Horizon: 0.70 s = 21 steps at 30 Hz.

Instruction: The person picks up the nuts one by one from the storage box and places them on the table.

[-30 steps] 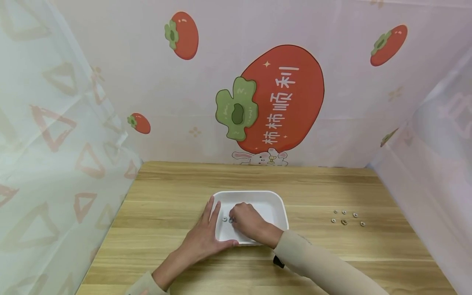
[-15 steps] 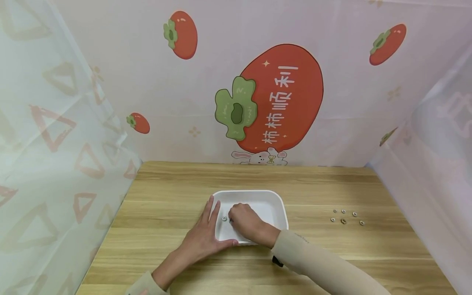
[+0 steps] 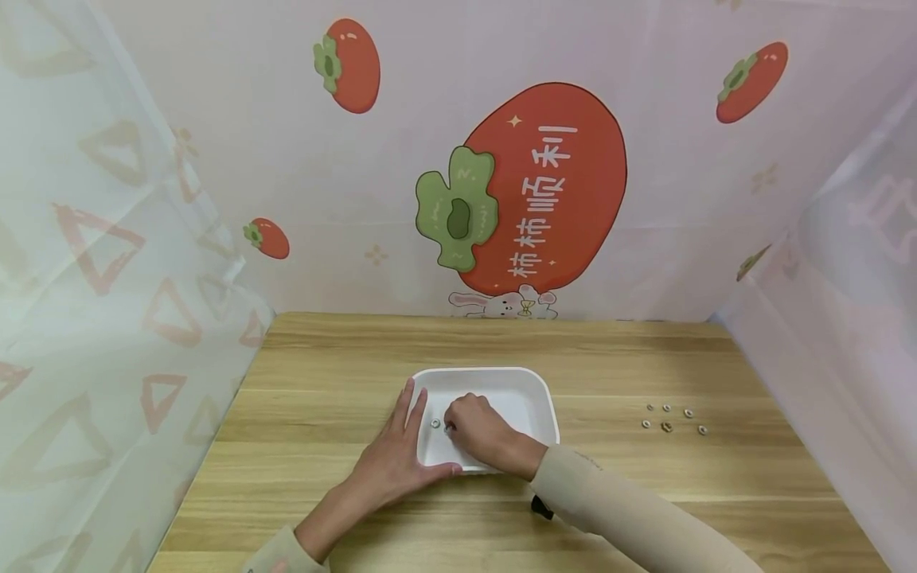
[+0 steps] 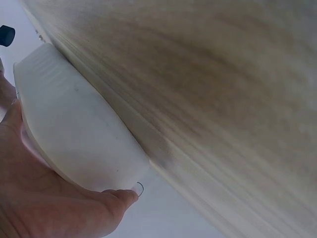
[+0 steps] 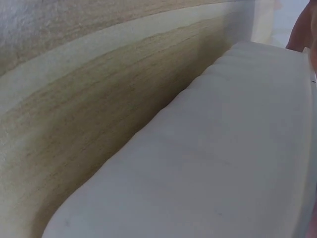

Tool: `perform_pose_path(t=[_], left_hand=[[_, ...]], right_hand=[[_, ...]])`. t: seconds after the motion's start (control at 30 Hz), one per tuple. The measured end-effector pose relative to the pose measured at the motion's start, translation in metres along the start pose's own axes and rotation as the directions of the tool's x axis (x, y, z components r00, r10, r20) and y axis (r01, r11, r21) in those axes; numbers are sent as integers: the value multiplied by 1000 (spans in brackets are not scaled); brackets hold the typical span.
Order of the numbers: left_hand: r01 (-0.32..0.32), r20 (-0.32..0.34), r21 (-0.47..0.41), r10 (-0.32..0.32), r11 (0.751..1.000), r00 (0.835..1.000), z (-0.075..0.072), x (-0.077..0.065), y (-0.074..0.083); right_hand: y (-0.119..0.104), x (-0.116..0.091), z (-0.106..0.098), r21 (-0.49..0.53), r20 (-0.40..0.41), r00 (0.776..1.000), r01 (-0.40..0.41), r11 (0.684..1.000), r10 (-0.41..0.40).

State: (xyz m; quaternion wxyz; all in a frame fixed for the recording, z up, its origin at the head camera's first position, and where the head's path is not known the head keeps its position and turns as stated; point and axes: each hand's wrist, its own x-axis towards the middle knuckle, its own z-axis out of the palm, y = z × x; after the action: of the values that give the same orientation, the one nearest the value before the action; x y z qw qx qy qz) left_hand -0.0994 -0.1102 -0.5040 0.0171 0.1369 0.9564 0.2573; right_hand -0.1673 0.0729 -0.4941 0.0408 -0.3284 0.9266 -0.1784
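A white tray (image 3: 526,402) with rounded corners stands on the table. My left hand (image 3: 392,463) spreads straight fingers along its left side, the thumb lying on the near rim. In the left wrist view the same hand (image 4: 59,208) touches the tray's outer wall (image 4: 79,124). Inside the tray, my right hand (image 3: 481,430) has curled fingers and pinches a small metal nut (image 3: 447,429), mostly hidden by the fingertips. Just left of it, a ring-shaped metal nut (image 3: 435,423) lies on the tray floor. The right wrist view shows mainly the tray's wall (image 5: 198,148).
Several small ring-shaped nuts lie in two rows on the right of the table, one of them brownish (image 3: 667,427). A black object (image 3: 541,508) shows beneath the right wrist. Printed cloth walls (image 3: 344,183) enclose the table (image 3: 344,358) at the back and sides.
The right fingers have shifted very slightly over the pinched nut, which shows less than it did a second ago. The left hand and tray have kept their places; the head view tilts slightly.
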Motion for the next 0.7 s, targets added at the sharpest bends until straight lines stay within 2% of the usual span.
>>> perform_pose_path(t=[0.2, 0.37, 0.7], left_hand=[[-3, -8, -2, 3, 1000, 1000, 0, 0, 0], [-12, -11, -2, 12, 1000, 1000, 0, -1, 1], [23, 14, -4, -23, 1000, 1000, -1, 0, 2]], right_hand=[[4, -2, -6, 93, 13, 1000, -12, 996, 11], [10, -5, -10, 141, -19, 1000, -16, 990, 19], [21, -10, -18, 224, -67, 996, -39, 974, 55]])
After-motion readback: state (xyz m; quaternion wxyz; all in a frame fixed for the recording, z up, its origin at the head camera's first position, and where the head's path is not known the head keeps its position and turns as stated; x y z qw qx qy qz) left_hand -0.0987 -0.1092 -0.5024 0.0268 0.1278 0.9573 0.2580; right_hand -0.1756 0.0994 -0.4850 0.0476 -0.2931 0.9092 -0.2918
